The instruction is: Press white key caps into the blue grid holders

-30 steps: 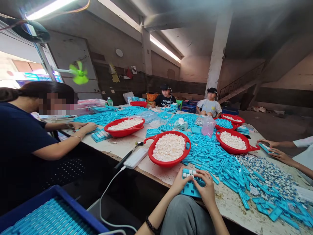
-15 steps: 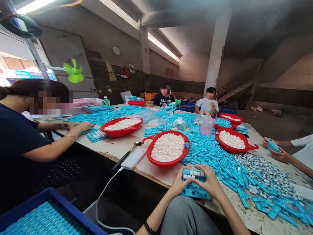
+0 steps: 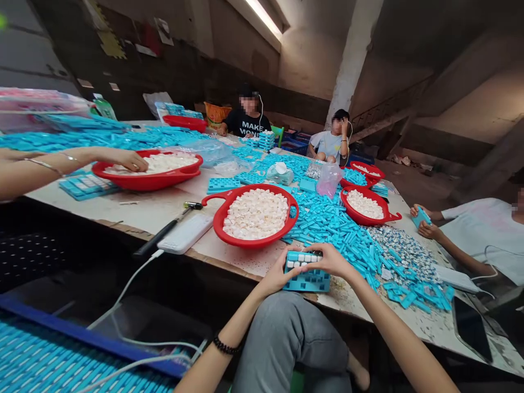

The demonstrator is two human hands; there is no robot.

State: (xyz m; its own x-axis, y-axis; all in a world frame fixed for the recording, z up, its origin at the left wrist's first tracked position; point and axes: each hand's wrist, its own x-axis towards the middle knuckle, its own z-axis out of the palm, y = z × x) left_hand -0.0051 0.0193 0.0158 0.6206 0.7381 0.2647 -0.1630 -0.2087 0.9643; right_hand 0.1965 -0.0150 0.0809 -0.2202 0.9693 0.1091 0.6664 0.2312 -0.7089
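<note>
A blue plastic panel [image 3: 309,283] with square holes is at the table's near edge, just above my knee. White square caps [image 3: 302,258] fill part of its far rows. My left hand [image 3: 275,277] grips the panel's left side, its thumb lying over the caps. From the right, my right hand [image 3: 331,260] holds the panel's far right part, thumb pressed on the caps near the left thumb. Most of the fingertips are hidden behind the panel. Just beyond my hands stands a red basin [image 3: 219,221] of loose white caps [image 3: 257,213].
A hammer [image 3: 164,232] and a white power bank [image 3: 186,233] with a cable lie to the left. Blue pieces [image 3: 327,218] are heaped at the right, near a phone [image 3: 470,327]. A co-worker's hand [image 3: 131,161] is in the left red basin [image 3: 143,183]. A blue crate [image 3: 94,337] stands lower left.
My view has swung, so the table appears shifted left and up. The co-worker at the left has moved a hand into a red basin. My hands stay on the panel.
</note>
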